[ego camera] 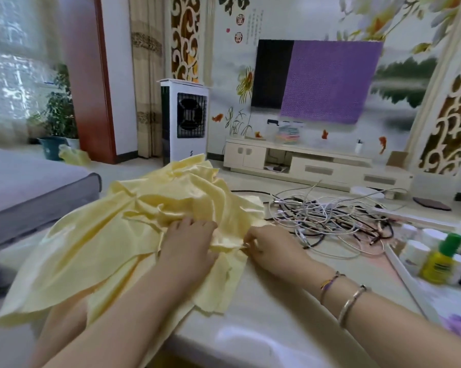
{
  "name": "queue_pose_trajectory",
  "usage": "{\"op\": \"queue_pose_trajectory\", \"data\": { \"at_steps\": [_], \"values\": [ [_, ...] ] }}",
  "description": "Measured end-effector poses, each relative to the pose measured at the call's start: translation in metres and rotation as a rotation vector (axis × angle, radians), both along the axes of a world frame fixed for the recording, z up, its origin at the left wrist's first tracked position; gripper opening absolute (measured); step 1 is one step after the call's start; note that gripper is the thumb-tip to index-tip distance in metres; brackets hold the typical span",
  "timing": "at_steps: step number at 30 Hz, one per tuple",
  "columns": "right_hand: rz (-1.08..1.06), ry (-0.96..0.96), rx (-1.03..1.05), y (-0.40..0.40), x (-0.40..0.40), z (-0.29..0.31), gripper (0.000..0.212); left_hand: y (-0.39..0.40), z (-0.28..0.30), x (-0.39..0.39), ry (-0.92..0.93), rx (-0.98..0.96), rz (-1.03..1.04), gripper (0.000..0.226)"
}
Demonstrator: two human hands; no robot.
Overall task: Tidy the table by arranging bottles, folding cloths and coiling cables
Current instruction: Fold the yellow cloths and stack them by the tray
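Observation:
A heap of crumpled pale yellow cloths (pixel 96 240) covers the left half of the table (pixel 271 320). My left hand (pixel 188 240) lies on the cloths with its fingers curled into the fabric. My right hand (pixel 270 247) pinches a cloth edge just to the right of it. A tangle of white and black cables (pixel 327 219) sprawls at the table's far middle. On the right stand several white bottles (pixel 415 252) and a yellow bottle with a green cap (pixel 440 260).
A white tray edge (pixel 399 269) borders the bottles at the right. A grey sofa (pixel 24 187) stands left of the table. Beyond the table are a white fan unit (pixel 184 120) and a low TV cabinet (pixel 317 160).

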State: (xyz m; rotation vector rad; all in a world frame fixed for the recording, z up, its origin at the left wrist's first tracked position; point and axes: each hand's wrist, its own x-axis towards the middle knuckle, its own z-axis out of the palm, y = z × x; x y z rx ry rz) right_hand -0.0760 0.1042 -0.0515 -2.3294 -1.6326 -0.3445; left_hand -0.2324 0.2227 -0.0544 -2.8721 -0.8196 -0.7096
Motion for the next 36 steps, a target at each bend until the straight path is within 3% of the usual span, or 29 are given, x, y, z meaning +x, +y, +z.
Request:
{"op": "queue_pose_trajectory", "data": {
  "at_steps": [2,5,11,17,21,25,29,32,36],
  "values": [
    [-0.013,0.021,0.038,-0.002,0.001,0.001,0.014,-0.002,0.001,0.004,-0.009,0.023,0.017,0.039],
    [-0.038,0.223,0.166,-0.013,-0.002,0.017,0.006,-0.011,0.006,0.008,-0.018,0.055,0.054,0.029],
    [-0.178,0.634,0.517,-0.063,0.007,0.083,0.011,-0.028,0.033,0.011,-0.212,0.084,0.086,0.024],
    [-0.262,0.749,0.657,-0.128,0.02,0.128,0.018,-0.063,0.085,0.019,-0.373,-0.056,-0.008,0.013],
    [-0.28,0.761,0.68,-0.17,0.021,0.151,0.017,-0.093,0.128,0.025,-0.473,-0.222,-0.2,0.014],
    [-0.187,0.717,0.477,-0.209,0.02,0.168,0.027,-0.111,0.158,0.019,-0.38,-0.402,-0.479,0.014],
    [-0.172,0.674,-0.097,-0.239,0.023,0.169,0.056,-0.101,0.158,0.012,-0.117,-0.565,-0.587,0.019],
    [-0.237,0.555,-0.333,-0.247,0.038,0.153,0.04,-0.085,0.147,0.008,0.099,-0.524,-0.532,0.017],
    [-0.386,0.321,-0.434,-0.224,0.06,0.135,0.022,-0.051,0.125,0.017,0.397,-0.333,-0.293,0.019]
  ]
}}
